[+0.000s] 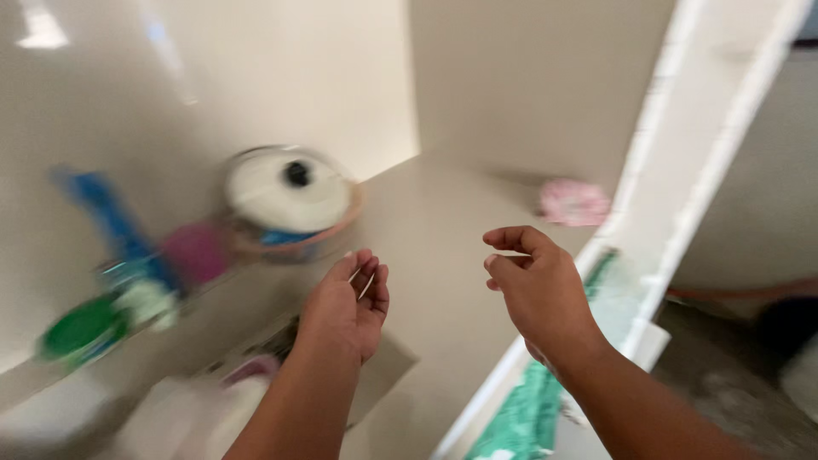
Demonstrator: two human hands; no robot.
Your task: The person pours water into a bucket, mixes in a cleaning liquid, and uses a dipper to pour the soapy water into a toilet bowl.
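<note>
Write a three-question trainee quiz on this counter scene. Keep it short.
1. True or false: the left hand holds the lidded pot.
2. Which lies nearest the right hand? A) pink object B) green lid C) blue item
3. What colour is the knob on the pot's lid?

Key: 1 false, both hands are empty and open above the counter; 2 A; 3 black.

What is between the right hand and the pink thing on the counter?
Nothing: in the head view, only bare counter lies between the right hand and the pink thing.
</note>
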